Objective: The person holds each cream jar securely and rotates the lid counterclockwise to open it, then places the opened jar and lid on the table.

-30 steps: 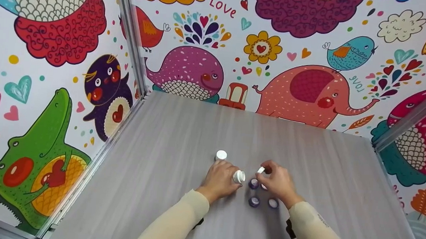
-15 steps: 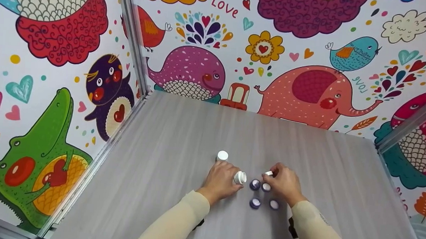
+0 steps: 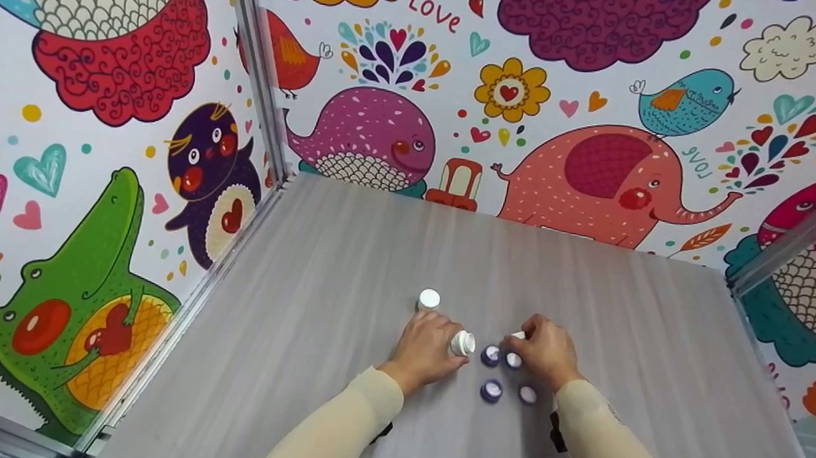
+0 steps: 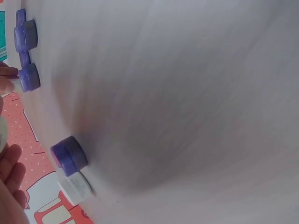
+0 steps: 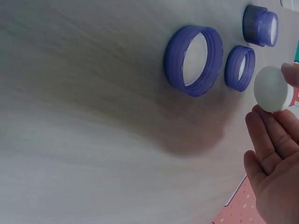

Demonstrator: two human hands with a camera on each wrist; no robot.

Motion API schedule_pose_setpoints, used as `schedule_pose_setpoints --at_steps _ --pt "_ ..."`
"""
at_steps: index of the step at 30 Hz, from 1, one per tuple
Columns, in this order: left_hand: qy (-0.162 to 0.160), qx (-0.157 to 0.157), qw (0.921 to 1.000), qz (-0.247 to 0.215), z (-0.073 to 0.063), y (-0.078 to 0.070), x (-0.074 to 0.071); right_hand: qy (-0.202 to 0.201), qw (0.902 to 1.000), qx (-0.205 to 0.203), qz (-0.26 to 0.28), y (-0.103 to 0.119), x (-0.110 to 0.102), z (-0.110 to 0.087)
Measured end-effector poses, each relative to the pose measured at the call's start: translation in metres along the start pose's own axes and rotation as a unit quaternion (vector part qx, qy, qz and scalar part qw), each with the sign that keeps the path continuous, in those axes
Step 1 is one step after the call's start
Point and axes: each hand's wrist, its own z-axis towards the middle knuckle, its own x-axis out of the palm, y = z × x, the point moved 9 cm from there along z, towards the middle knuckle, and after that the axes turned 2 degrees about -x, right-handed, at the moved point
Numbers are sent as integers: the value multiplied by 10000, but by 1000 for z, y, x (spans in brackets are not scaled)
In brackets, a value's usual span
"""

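Note:
My left hand [image 3: 427, 349] grips a small white jar [image 3: 464, 343], its open threaded mouth tilted toward my right side. Between thumb and fingers, my right hand [image 3: 547, 350] pinches a round white lid [image 5: 273, 88], held just above the table beside the purple pieces. Below the lid, two purple caps stand with their openings up, a larger cap [image 5: 194, 60] and a smaller cap [image 5: 240, 68]. Near them is a small purple jar [image 5: 260, 25] with a threaded neck.
Behind my left hand stands another white jar [image 3: 429, 299]. In the left wrist view a further purple container [image 4: 69, 156] stands beside it, hidden by my hand in the head view. Patterned walls [image 3: 385, 141] enclose the table [image 3: 319, 273] at the back and sides.
My right hand has moved a little to the right and down with the white lid, away from the jar's mouth. My left hand keeps its hold on the white jar.

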Motion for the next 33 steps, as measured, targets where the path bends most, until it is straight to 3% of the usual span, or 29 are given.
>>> schedule_pose_setpoints --at_steps 11,22,33 --pt "-57 63 10000 20 1 -2 -2 -78 9999 103 -98 -7 3 8" --pt "15 -1 10000 36 -1 3 0 172 9996 77 -187 -3 6 12" --pt "48 -15 9998 210 -1 2 2 254 9952 -465 -826 3 6 13"
